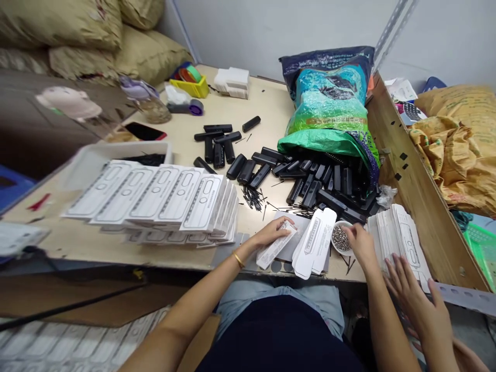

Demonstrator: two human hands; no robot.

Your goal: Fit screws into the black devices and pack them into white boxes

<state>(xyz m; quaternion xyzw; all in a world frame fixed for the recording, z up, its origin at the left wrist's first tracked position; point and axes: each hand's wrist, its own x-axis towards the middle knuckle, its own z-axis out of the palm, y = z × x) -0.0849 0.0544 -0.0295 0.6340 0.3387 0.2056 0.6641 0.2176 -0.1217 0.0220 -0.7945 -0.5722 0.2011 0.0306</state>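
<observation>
My left hand (271, 233), with a gold bracelet at the wrist, is closed around a small white printed box (277, 246) at the front of the table. Just right of it lie flat white printed cartons (314, 243), partly overlapping. My right hand (361, 245) has its fingertips in a small white bowl (342, 252) of tiny metal screws (340, 238). Its fingers are bent together, and whatever they pinch is hidden. Beyond both hands, black plastic cases (312, 194) spill from a green and blue bag (329, 113). Thin black sticks (253, 198) lie scattered near them.
Stacked white boxes (155, 194) stand at left before a white bin (77, 165). Another person's hands (418, 294) touch a carton stack (399, 243) at right. A wooden side board (418, 170) edges the table. A phone (145, 131) and yellow tray (194, 88) lie farther back.
</observation>
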